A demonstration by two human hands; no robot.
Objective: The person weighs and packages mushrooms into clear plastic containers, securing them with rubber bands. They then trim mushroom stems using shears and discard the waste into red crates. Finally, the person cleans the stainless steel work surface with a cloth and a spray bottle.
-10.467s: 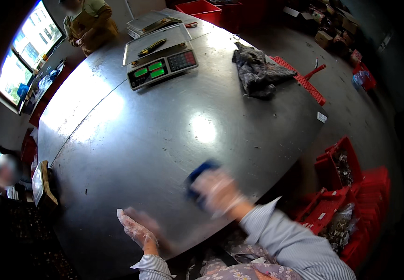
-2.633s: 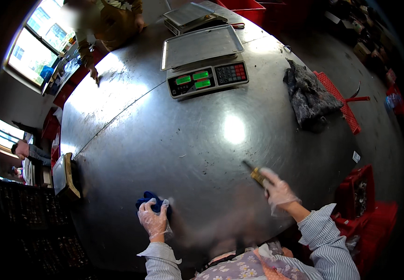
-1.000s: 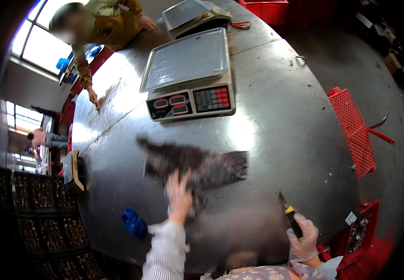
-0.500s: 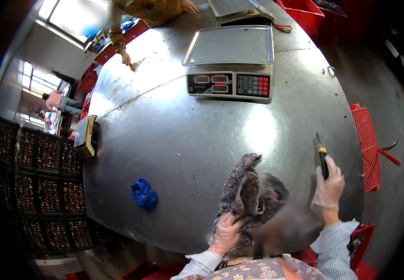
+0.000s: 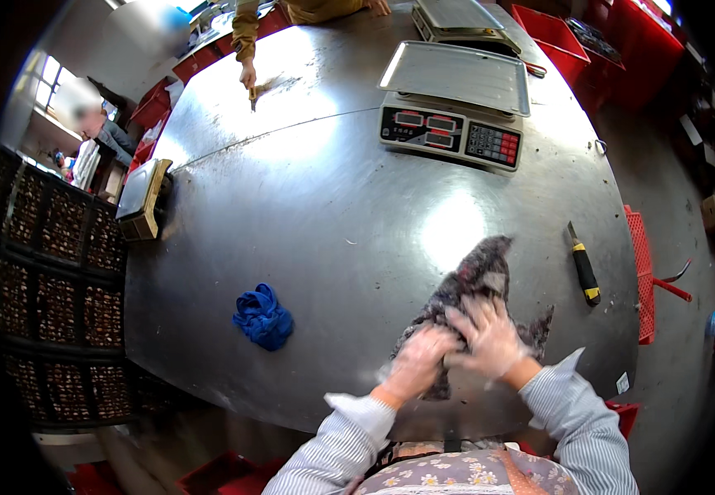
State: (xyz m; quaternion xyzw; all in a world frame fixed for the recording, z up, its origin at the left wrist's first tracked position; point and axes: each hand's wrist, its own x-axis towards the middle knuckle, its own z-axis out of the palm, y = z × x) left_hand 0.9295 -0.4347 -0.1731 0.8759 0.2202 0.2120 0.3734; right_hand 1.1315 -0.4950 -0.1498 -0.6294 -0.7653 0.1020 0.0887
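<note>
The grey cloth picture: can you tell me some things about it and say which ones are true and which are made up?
1. Both hands, the left hand and the right hand, are on the dark grey cloth. True.
2. The knife is in the right hand. False: it lies on the metal table, right of the cloth.
3. The blue rag lies left of the hands. True.
4. The weighing scale stands on the floor. False: it stands on the table, on the far side.
</note>
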